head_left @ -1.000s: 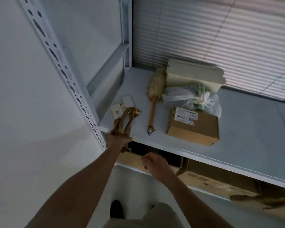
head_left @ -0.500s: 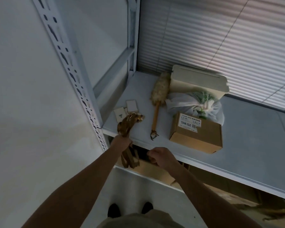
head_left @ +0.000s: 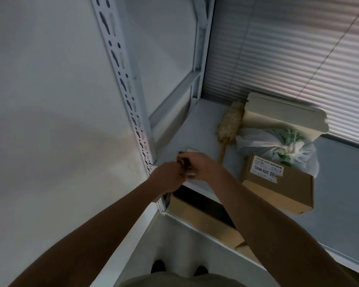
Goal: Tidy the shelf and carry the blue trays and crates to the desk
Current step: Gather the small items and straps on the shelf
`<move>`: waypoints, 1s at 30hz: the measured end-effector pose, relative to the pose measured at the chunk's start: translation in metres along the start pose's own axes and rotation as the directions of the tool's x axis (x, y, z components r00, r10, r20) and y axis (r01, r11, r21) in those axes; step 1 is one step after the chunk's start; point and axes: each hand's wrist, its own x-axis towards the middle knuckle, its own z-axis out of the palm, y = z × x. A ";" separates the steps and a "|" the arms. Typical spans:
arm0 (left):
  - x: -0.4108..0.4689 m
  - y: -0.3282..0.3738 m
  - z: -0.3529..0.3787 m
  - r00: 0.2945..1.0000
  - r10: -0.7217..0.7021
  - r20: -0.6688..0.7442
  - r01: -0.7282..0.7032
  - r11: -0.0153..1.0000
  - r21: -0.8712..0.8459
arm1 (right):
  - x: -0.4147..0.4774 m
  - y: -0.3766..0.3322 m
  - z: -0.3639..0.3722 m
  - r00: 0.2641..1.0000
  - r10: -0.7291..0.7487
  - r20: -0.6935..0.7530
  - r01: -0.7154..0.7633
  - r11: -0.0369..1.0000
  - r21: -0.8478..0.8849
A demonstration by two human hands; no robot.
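Both hands meet at the front left corner of the white shelf board (head_left: 197,121). My left hand (head_left: 167,175) and my right hand (head_left: 199,165) are curled around a bundle of brown straps (head_left: 182,162), of which only a small dark strip shows between them. Most of the bundle is hidden by my fingers. A small white card (head_left: 192,150) on the shelf peeks out just behind my right hand. No blue tray or crate is in view.
On the shelf lie a feather duster (head_left: 229,125), a cream lidded bin (head_left: 282,116), a tied plastic bag (head_left: 278,150) and a labelled cardboard box (head_left: 278,183). The perforated shelf post (head_left: 122,79) stands at left. Cardboard boxes (head_left: 203,216) fill the shelf below.
My right hand has risen from below the shelf edge and joined the left hand on the straps. The dangling straps are now gathered between both hands. The camera has moved closer.
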 end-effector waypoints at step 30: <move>0.002 0.016 -0.023 0.885 0.417 0.207 -0.015 0.470 -0.883 | -0.176 -0.103 -0.085 0.954 -0.263 0.146 0.289 0.666 -0.688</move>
